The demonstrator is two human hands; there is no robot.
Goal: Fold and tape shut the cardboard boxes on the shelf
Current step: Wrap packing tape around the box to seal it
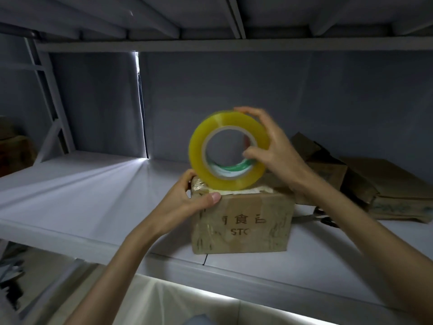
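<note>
My right grip (274,148) pinching tape roll (226,150) upright on box (242,221) top; left grip (187,202) clasping box's left corner; box sits on shelf (82,195).

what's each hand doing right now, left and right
Left hand: grips the top left corner of the cardboard box, thumb pressed on its front edge.
Right hand: holds the yellow tape roll upright on the box.
</note>
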